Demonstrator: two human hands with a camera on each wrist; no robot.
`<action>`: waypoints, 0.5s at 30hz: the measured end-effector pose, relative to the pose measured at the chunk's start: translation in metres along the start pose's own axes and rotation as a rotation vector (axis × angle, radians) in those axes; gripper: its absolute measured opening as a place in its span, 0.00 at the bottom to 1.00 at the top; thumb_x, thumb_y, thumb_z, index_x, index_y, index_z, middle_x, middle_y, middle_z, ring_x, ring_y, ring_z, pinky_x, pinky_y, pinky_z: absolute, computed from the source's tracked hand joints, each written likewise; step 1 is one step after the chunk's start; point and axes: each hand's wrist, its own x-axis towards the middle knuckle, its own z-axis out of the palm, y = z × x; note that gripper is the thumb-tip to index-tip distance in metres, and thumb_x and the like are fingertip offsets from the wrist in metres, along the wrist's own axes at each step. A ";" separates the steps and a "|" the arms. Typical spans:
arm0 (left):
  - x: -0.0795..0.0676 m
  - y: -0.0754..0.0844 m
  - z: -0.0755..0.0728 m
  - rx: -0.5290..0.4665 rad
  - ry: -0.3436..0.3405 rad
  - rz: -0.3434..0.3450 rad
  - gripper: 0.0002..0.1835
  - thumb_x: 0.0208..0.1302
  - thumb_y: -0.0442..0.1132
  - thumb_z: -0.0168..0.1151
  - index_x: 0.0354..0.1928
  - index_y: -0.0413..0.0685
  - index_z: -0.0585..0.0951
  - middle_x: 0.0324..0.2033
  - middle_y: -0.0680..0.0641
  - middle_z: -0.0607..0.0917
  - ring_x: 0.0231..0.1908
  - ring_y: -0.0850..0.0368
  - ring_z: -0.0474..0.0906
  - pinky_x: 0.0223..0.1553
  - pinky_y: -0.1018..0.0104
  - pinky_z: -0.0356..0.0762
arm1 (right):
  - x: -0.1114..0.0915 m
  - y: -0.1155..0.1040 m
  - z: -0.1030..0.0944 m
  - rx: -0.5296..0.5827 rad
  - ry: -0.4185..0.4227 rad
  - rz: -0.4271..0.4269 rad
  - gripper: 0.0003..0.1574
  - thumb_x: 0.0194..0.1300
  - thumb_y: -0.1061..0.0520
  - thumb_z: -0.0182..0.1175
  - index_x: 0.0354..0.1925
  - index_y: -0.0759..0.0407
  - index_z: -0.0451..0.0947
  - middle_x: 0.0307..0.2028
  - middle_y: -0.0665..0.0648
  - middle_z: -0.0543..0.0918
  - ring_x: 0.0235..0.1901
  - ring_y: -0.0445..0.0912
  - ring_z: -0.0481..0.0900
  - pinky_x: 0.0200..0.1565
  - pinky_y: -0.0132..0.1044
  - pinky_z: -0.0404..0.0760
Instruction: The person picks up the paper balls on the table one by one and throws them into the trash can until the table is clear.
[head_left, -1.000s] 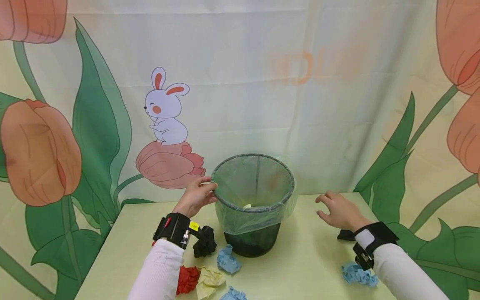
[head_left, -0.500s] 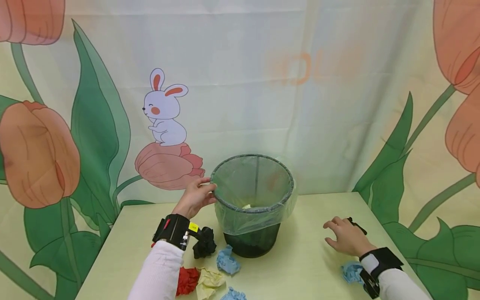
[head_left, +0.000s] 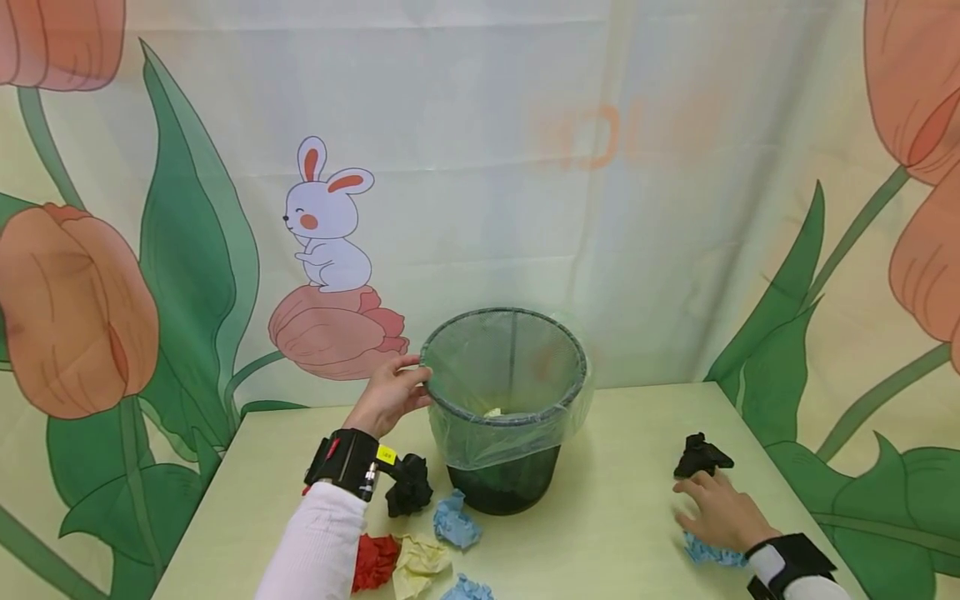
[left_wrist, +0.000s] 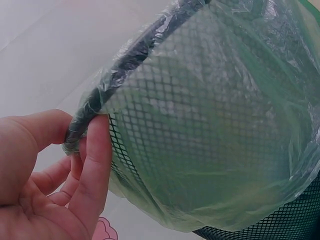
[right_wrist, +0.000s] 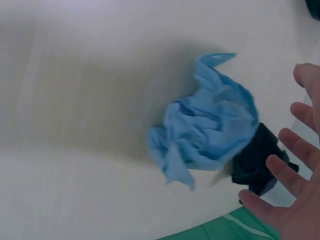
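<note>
A black mesh wastebasket lined with a thin green plastic bag stands at the middle of the table. My left hand pinches its rim on the left side, thumb and fingers on either side of it. On the right, my right hand hovers with fingers spread over a crumpled blue paper ball, partly hiding it in the head view. Just beyond that hand lies a crumpled black paper ball. A bit of pale paper shows inside the basket.
Left of and before the basket lie another black paper ball, two blue ones, one of them a blue ball, a red ball and a yellow ball. A printed curtain hangs behind the table.
My right hand has moved toward me and slightly right, from beside the basket to above the blue paper ball, uncovering the black one. The left hand keeps its hold on the rim.
</note>
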 end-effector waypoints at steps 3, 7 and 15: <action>-0.001 0.000 0.000 0.000 0.000 0.004 0.29 0.64 0.36 0.54 0.66 0.42 0.59 0.41 0.43 0.70 0.30 0.60 0.75 0.35 0.71 0.79 | -0.006 0.004 0.009 0.014 -0.027 0.027 0.25 0.53 0.43 0.64 0.47 0.51 0.77 0.45 0.56 0.74 0.43 0.58 0.74 0.29 0.54 0.76; -0.001 0.000 0.000 0.003 0.003 0.006 0.28 0.64 0.36 0.54 0.65 0.42 0.59 0.40 0.43 0.70 0.30 0.60 0.75 0.35 0.71 0.79 | -0.015 0.009 0.023 0.028 -0.055 0.064 0.29 0.51 0.42 0.65 0.49 0.52 0.76 0.47 0.56 0.73 0.46 0.59 0.73 0.30 0.58 0.75; -0.001 0.000 -0.001 0.006 0.000 0.000 0.29 0.64 0.37 0.54 0.66 0.43 0.59 0.43 0.42 0.70 0.31 0.59 0.75 0.36 0.70 0.79 | -0.020 0.015 0.044 0.057 -0.162 0.153 0.35 0.50 0.38 0.65 0.52 0.54 0.74 0.48 0.59 0.73 0.45 0.60 0.72 0.33 0.57 0.76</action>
